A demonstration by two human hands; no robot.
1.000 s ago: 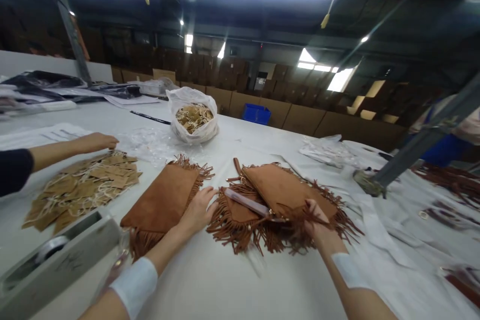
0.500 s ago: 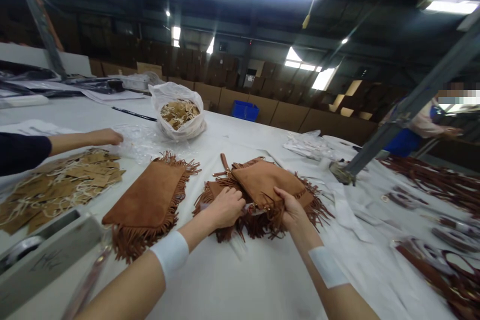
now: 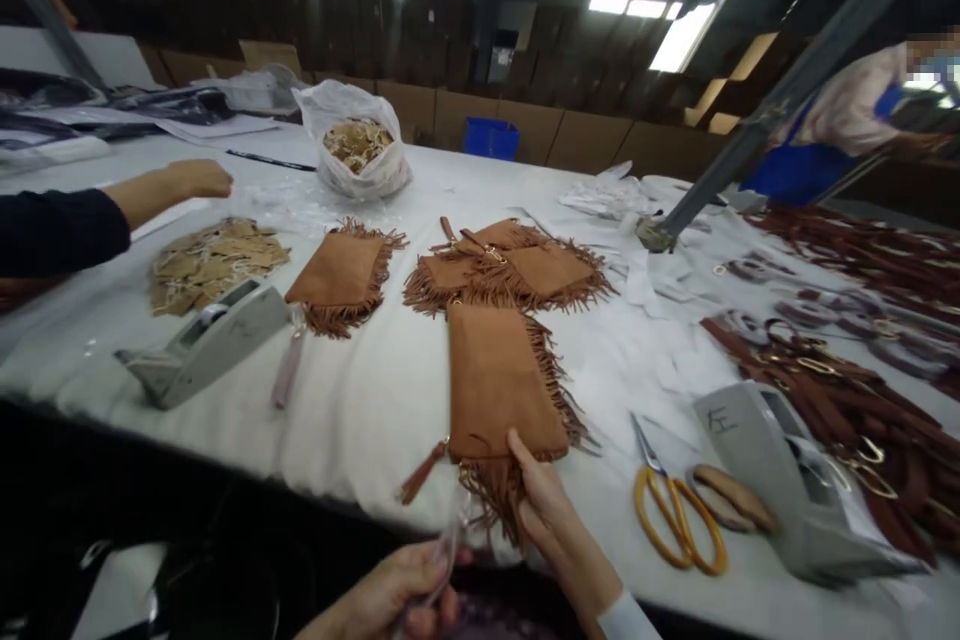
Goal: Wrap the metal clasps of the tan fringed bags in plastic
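Note:
A brown suede fringed pouch [image 3: 495, 375] lies flat near the table's front edge, with a small tassel [image 3: 421, 472] hanging off its near left corner. My right hand [image 3: 551, 515] grips its near end, thumb on top and fingers under the fringe. My left hand [image 3: 409, 595] is low at the table's edge, pinched closed on a thin clear strip [image 3: 450, 540] that reaches up toward the pouch. Beyond the pouch sit a pile of like pouches [image 3: 510, 265] and a single one [image 3: 341, 270].
Yellow-handled scissors [image 3: 675, 510] and a grey tape dispenser [image 3: 787, 470] lie right of my hand. A second dispenser [image 3: 206, 340] stands at left. A co-worker's arm [image 3: 112, 210] reaches over paper tags [image 3: 210, 260]. Brown straps [image 3: 840, 390] cover the right side. A bag of tags [image 3: 356, 150] stands behind.
One pouch has come off the pile toward the front edge, held in my right hand. My left hand has dropped to the edge with the clear strip. The view has tilted down and back.

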